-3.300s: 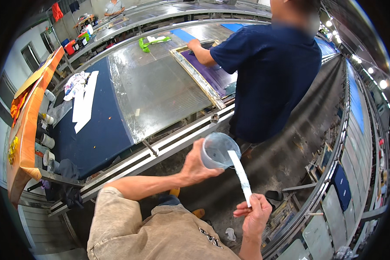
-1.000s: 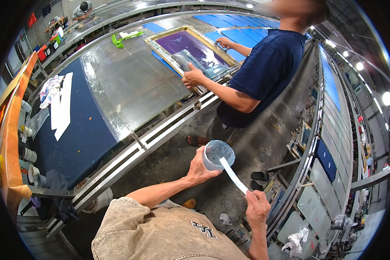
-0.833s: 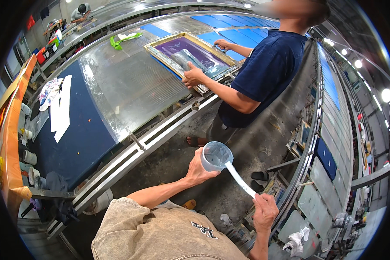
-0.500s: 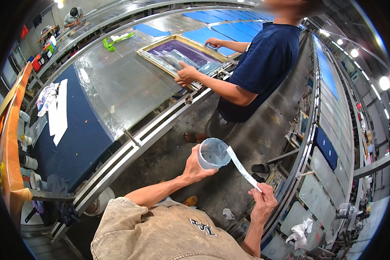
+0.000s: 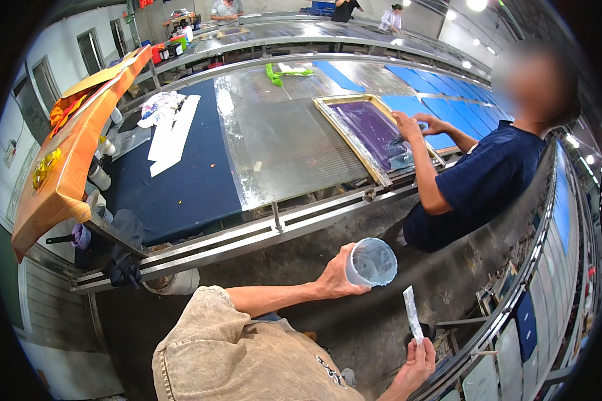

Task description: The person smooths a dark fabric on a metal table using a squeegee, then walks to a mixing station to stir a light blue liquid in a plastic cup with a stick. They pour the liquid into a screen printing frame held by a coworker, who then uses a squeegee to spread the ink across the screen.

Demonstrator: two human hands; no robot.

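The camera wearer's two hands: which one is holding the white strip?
The right hand, the lower one in the view, pinches the white strip at its lower end. The left hand instead grips the translucent cup.

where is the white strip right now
In the head view, the white strip is in the right grip, lower right of centre, below and right of the translucent plastic cup.

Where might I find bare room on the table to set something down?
The grey panel between the navy cloth and the framed screen looks mostly bare, as does the cloth's near part, save small scraps. It is crowded around the white strips and left-end containers.
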